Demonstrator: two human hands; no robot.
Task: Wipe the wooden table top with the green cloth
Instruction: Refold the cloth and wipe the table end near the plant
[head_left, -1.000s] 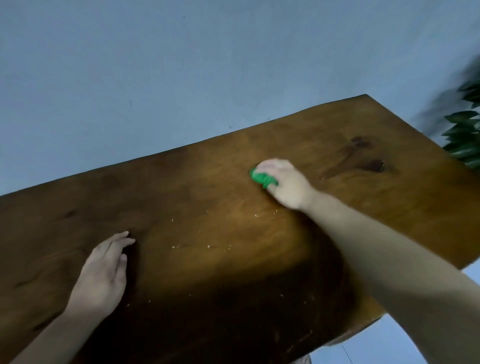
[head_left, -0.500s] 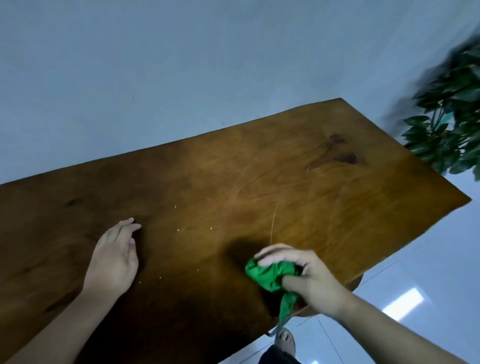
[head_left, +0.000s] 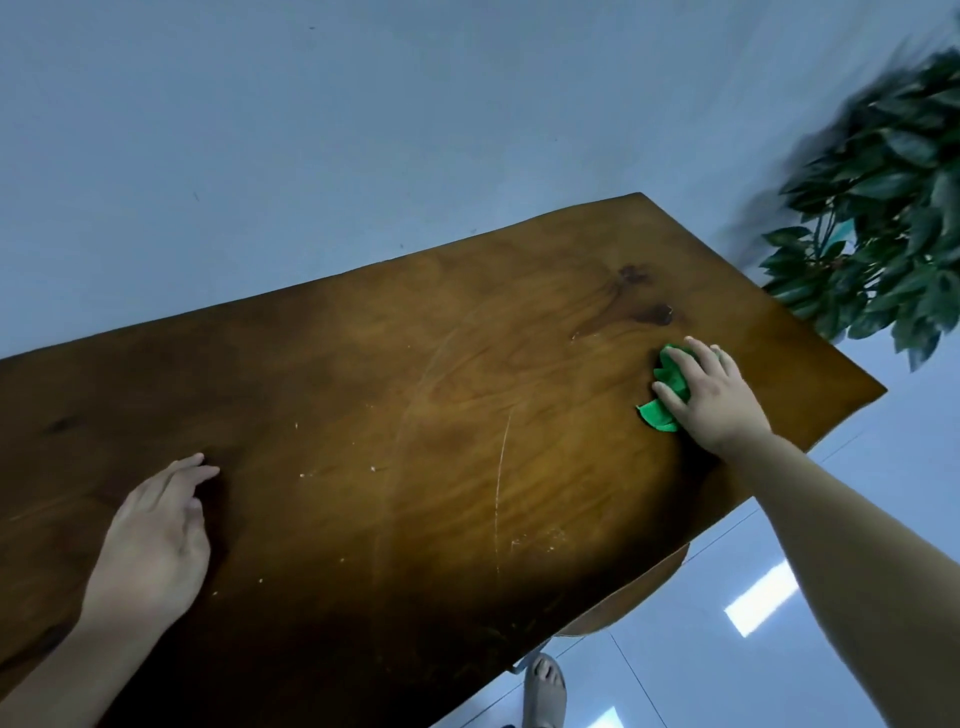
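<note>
The wooden table top is brown, with a dark knot near its far right and pale crumbs and a thin scratch in the middle. My right hand presses a bunched green cloth flat on the right part of the table, just below the knot. The cloth shows at my fingertips and under my thumb; the remainder is hidden under my palm. My left hand lies flat on the left part of the table, fingers apart, holding nothing.
A leafy green plant stands beyond the table's right edge. A pale blue wall runs behind the table. Below the near right edge are a shiny tiled floor and my foot in a sandal.
My right hand has swept the cloth from the table's middle to the near edge and then out to the right side below the knot. My left hand has stayed flat on the left.
</note>
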